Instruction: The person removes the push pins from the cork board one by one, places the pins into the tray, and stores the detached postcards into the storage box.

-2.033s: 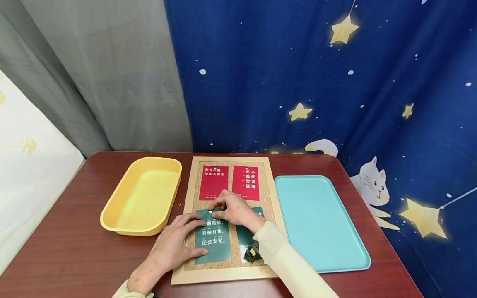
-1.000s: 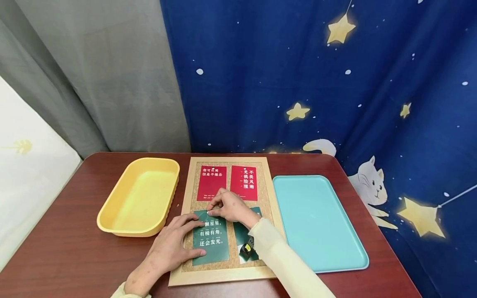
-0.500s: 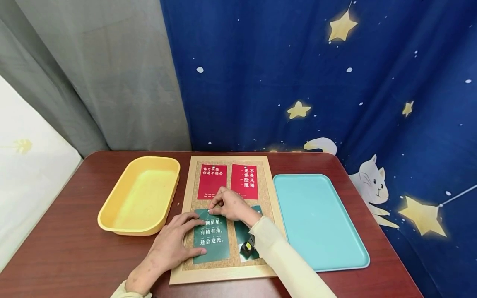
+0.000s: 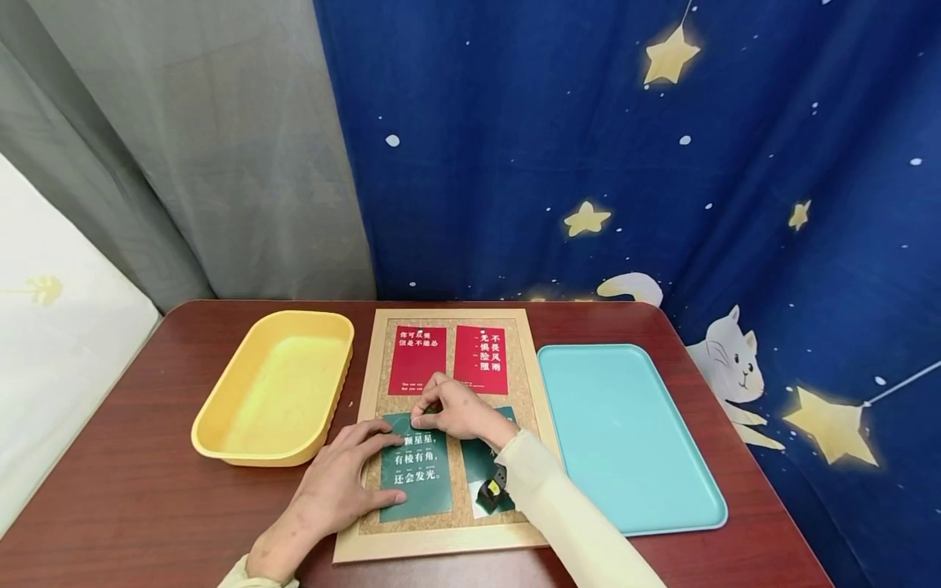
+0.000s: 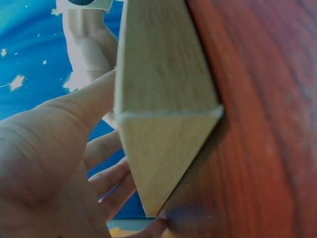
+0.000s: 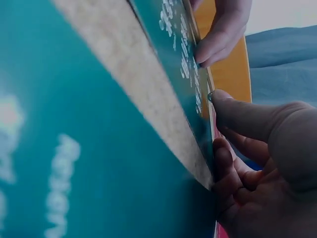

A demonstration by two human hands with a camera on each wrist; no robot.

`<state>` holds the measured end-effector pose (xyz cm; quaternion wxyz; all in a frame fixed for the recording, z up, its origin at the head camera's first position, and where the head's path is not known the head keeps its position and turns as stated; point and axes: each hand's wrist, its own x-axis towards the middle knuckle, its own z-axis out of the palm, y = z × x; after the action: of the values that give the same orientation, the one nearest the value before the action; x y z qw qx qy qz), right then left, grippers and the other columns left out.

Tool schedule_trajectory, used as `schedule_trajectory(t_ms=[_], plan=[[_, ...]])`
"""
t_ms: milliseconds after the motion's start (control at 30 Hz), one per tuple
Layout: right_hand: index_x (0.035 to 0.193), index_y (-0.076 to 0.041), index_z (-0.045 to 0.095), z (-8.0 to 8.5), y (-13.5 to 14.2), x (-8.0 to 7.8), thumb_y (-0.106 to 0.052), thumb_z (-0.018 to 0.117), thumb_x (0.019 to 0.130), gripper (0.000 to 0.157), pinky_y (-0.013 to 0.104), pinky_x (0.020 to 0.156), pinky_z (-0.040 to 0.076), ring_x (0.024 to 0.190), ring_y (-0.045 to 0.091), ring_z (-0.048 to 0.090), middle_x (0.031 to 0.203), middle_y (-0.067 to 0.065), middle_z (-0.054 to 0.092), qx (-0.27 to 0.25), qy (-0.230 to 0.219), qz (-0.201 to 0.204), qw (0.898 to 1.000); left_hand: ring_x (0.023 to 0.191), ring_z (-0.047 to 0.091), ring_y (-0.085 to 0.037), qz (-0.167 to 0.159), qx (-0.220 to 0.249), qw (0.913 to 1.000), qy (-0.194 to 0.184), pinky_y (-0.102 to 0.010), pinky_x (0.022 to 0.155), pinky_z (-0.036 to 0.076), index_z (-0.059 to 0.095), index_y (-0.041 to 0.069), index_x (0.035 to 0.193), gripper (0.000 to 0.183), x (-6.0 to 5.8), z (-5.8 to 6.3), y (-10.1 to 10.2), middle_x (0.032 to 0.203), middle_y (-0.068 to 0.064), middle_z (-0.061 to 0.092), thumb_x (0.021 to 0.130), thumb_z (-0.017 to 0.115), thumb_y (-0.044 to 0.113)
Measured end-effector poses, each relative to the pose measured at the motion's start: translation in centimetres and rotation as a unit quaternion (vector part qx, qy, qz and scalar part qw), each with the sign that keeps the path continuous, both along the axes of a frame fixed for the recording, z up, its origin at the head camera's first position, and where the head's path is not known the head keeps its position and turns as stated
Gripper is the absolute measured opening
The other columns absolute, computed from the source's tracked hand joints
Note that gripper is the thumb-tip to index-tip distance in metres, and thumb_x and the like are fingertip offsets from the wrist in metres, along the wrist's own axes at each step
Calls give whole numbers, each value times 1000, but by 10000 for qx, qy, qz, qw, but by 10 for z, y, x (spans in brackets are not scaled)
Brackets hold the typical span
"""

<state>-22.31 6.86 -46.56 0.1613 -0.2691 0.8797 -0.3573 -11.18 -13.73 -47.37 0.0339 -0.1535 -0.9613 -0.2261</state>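
Right hand (image 4: 456, 408) pinching pin (image 6: 210, 96)

Fingers closed on it at the top of the lower-left green card (image 4: 417, 496). Left hand (image 4: 334, 478): fingers spread, tips resting on same card. Card sits on corkboard (image 4: 430, 542), on bench (image 4: 140, 425).

right hand (image 4: 457, 410) with thumb and forefinger drawn closer together, pin (image 6: 210, 96) now hidden in head view

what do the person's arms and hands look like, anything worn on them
The left hand and right hand are ungloved. The right sleeve is long and pale cream-yellow; the left sleeve, mostly out of frame, matches. By the right cuff sits a small black device with a yellow patch.
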Motion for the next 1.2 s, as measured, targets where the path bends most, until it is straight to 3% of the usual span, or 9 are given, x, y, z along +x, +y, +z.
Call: schedule_trajectory(t_ms=[367,600,900,1200], plan=[[84,-24,76,3,4,3,-26,73,90,7,22,87,46,98,9,51,104,-5,54,-225,14,-26,9997,129,50,-19,15,21,10000,11,-45,91,48,68,32,121,66,0,-1,-1,133,8,56,64,86,59],[87,-21,75,5,7,3,-23,71,92,7,19,82,48,95,7,51,104,-3,53,-444,-11,-129,9989,130,49,-19,60,16,10000,14,-44,92,48,68,32,121,67,0,-1,0,134,8,57,63,87,58],[89,-25,76,11,17,5,-26,70,92,6,20,75,45,91,12,52,101,-5,52,-419,199,-426,9980,128,50,-19,72,51,10000,0,-46,93,49,69,31,120,65,2,-2,2,133,8,57,62,88,56],[87,-25,75,11,23,6,-26,70,92,7,20,77,44,92,11,51,100,-4,54,-510,405,-562,9963,130,49,-19,116,22,9999,-26,-47,96,49,68,31,120,65,1,-1,1,134,7,57,63,87,57]])
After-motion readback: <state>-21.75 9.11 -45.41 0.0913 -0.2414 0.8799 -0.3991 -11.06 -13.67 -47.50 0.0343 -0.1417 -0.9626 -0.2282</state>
